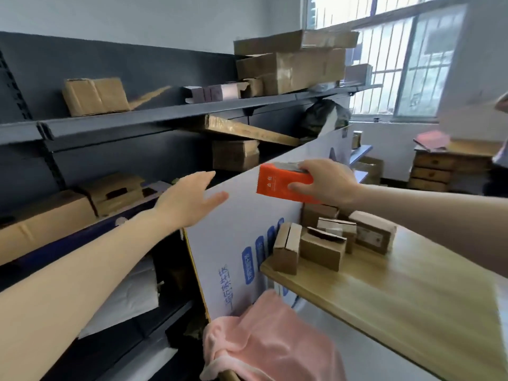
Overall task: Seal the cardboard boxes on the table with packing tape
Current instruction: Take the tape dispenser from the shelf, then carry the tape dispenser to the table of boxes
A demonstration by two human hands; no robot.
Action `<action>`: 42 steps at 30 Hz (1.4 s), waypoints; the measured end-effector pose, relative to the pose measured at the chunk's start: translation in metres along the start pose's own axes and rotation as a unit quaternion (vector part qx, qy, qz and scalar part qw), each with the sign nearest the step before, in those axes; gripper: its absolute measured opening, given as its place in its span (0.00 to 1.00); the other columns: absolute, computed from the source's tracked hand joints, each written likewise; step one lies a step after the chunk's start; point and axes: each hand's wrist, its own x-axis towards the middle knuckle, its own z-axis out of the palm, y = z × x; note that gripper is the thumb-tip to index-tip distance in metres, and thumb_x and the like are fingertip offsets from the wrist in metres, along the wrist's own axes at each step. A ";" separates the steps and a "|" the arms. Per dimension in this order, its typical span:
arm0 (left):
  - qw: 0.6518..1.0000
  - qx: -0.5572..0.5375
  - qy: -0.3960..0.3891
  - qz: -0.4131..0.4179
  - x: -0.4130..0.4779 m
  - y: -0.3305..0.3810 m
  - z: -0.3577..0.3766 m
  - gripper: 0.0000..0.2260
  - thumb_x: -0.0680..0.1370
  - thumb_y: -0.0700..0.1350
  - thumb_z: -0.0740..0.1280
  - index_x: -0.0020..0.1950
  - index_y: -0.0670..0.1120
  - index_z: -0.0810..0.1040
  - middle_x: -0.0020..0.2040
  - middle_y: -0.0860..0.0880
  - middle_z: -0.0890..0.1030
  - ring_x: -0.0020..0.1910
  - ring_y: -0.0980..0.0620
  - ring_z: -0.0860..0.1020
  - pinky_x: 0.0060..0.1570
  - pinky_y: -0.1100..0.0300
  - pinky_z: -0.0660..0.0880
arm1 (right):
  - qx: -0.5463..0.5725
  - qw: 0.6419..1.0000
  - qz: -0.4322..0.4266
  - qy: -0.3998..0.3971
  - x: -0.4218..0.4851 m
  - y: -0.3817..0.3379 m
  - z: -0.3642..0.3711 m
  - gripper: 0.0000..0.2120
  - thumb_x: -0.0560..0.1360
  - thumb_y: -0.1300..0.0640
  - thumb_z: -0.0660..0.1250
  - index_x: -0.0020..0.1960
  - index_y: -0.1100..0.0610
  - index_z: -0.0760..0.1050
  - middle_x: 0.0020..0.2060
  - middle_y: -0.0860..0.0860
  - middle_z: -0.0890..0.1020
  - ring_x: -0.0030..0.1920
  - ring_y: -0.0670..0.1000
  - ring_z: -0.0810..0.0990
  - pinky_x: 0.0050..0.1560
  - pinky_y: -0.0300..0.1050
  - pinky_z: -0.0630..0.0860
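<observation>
seemingly tape dispenser [277, 184] in right hand [328, 185]

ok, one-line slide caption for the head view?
Right hand grips an orange tape dispenser, left hand open beside a white panel, small cardboard boxes clustered on the wooden table.

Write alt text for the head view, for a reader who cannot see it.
The right hand grips an orange tape dispenser above small cardboard boxes on a wooden table. The open left hand hovers at the top edge of a white printed board.
</observation>
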 end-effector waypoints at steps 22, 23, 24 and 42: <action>0.979 -0.044 -0.015 0.198 0.039 0.262 0.085 0.31 0.77 0.63 0.59 0.76 0.49 0.60 0.75 0.49 0.66 0.72 0.46 0.66 0.64 0.48 0.69 | -0.145 0.968 0.204 0.037 -0.183 0.175 -0.146 0.23 0.75 0.38 0.65 0.58 0.56 0.77 0.49 0.51 0.82 0.40 0.49 0.76 0.33 0.40 0.66; 0.978 -0.044 -0.015 0.204 0.041 0.277 0.087 0.31 0.77 0.63 0.59 0.76 0.49 0.60 0.75 0.49 0.66 0.72 0.47 0.66 0.64 0.49 0.69 | -0.143 0.967 0.207 0.037 -0.191 0.185 -0.154 0.23 0.75 0.38 0.64 0.58 0.56 0.77 0.49 0.51 0.82 0.41 0.49 0.76 0.34 0.40 0.66; 0.977 -0.042 -0.015 0.206 0.042 0.293 0.089 0.31 0.77 0.63 0.59 0.76 0.49 0.60 0.75 0.49 0.65 0.72 0.46 0.66 0.65 0.48 0.69 | -0.142 0.967 0.210 0.039 -0.199 0.196 -0.162 0.24 0.75 0.39 0.64 0.59 0.57 0.77 0.50 0.51 0.82 0.41 0.49 0.76 0.35 0.39 0.67; 0.986 -0.026 -0.060 0.155 0.046 0.525 0.161 0.35 0.75 0.67 0.54 0.77 0.52 0.56 0.77 0.51 0.61 0.75 0.49 0.59 0.68 0.44 0.67 | -0.102 0.973 0.207 0.022 -0.313 0.419 -0.258 0.24 0.74 0.38 0.65 0.58 0.56 0.78 0.47 0.49 0.82 0.41 0.50 0.80 0.42 0.49 0.80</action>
